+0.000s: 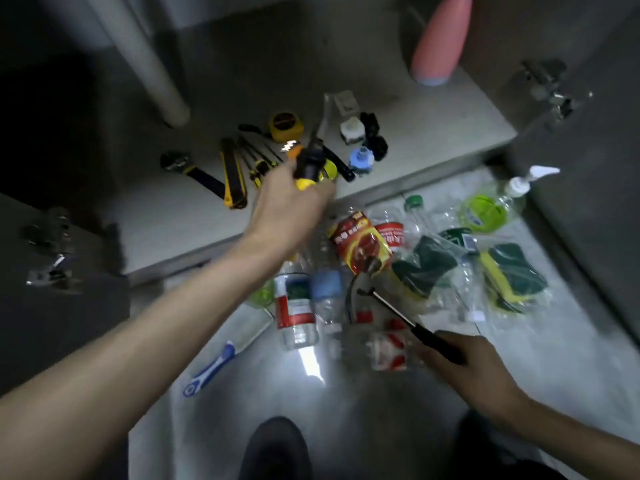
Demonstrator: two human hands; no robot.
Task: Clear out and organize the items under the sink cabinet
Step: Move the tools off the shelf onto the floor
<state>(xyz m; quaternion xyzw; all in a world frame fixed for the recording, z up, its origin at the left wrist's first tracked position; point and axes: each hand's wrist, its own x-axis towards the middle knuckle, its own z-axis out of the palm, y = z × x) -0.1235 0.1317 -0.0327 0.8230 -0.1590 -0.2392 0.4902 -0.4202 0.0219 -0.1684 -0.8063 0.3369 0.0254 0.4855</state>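
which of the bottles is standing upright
Only the pink bottle, standing at the back right of the cabinet floor; the clear plastic bottles all lie on the tile floor outside.

Head view — looks steeply down, close, into cabinet [346, 74].

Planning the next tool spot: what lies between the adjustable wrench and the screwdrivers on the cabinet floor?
Head view: a yellow-and-black utility knife lies between wrench and screwdrivers.
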